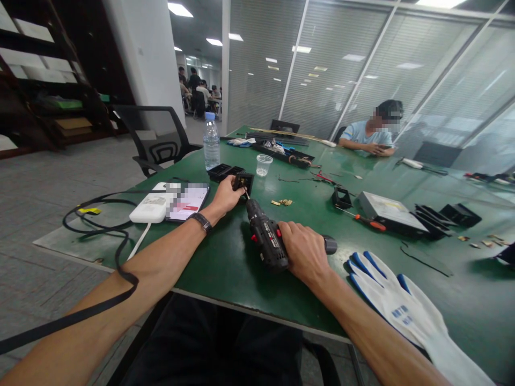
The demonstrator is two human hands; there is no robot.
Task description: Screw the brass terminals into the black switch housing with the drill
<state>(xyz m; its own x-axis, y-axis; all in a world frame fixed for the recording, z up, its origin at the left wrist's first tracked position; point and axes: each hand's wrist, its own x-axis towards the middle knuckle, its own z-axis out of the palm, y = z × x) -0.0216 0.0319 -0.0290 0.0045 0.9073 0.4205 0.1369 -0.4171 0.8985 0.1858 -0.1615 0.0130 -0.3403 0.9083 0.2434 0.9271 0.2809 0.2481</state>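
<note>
Head view: we see both bare forearms extended over a green table point(225, 257). The right hand point(306, 251) is closed around the grip of a black-and-red cordless drill point(266, 238), which lies low over the table surface with its bit angled forward and to the left. The left hand point(226, 196) is closed on a small black plastic housing point(243, 182) — the drill bit meets this housing just beside the left fingertips. A dark wristband point(201, 221) sits on the left wrist.

Just left of the left hand lie a smartphone point(187, 201) and a white power bank point(151, 208), touching each other. Beyond the left hand stand a water bottle point(211, 142) and a clear plastic cup point(263, 164). Near the right forearm — on its outer side — lies a pair of white-and-blue work gloves point(396, 303). Ahead and to the right of the right hand rest a red-handled screwdriver point(364, 219) and a flat grey metal unit point(388, 210). A seated person point(368, 134) is at the far side of the table, well apart from both hands.
</note>
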